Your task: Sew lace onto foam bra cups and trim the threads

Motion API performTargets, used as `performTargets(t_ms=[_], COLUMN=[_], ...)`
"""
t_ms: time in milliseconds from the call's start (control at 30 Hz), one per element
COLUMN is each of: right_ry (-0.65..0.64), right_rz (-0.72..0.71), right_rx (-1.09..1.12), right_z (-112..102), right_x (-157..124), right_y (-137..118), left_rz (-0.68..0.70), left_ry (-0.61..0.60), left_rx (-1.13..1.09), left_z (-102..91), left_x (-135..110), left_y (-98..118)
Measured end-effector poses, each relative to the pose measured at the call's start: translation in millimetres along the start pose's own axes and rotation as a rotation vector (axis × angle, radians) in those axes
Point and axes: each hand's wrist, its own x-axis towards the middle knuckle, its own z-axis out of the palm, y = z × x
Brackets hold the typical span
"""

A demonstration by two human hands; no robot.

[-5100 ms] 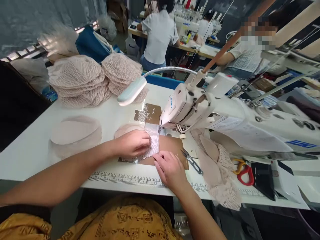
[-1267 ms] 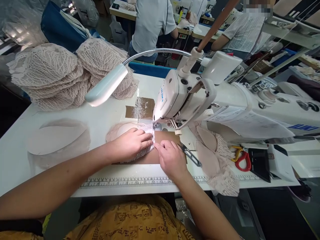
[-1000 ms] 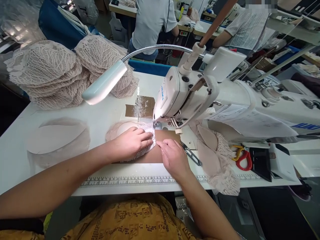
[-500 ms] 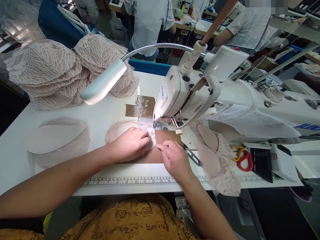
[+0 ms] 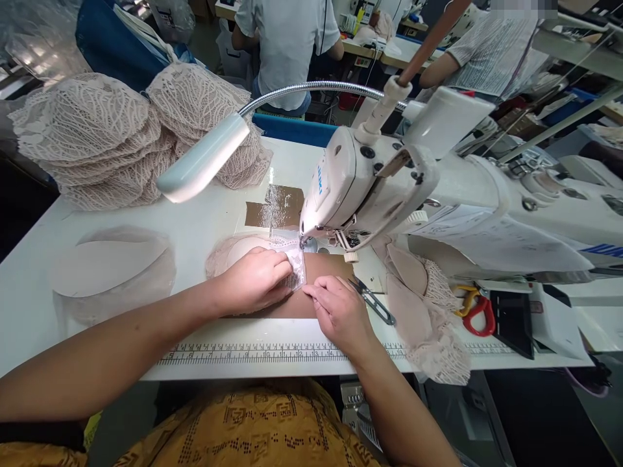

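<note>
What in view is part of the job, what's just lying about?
Likely part of the job:
- lace piece under left hand
- sewing machine
- lamp
- lace stacks, perhaps supplies

Apparently lying about, not held:
- snips
- red-handled scissors
- black flat item

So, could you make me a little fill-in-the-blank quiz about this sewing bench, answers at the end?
1. The blue letters on the front of the sewing machine spell ____.
2. The hand nearer the thread snips is the person's ____ hand.
3. The left hand rests on white lace, and the flat sheet beneath is coloured ____.
4. The lace stacks at the back left number ____.

Missing words: JUKI; right; brown; two.
</note>
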Motion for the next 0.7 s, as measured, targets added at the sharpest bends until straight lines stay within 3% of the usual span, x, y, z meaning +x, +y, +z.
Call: performTargets(t_ms=[233, 400, 567, 700], right_ry=[0.009, 0.033, -0.022, -0.058], right_rz=[-0.002, -0.011, -0.042, -0.048], right_rx=[0.001, 0.012, -0.16, -0.274], right_z=[0, 1, 3, 4], right_x=[0, -1, 1, 2], right_y=[0, 1, -4, -9], left_rz=[0.03, -0.02, -0.009, 0.084], left_ry=[0.056, 0.01, -0.018, 0.019], left_rx=[-0.01, -0.099, -0.092, -0.059], left_z=[6.2, 1.2, -1.0, 0.9], left_x=[-2, -2, -1, -1], left_y=[-3, -3, -3, -6])
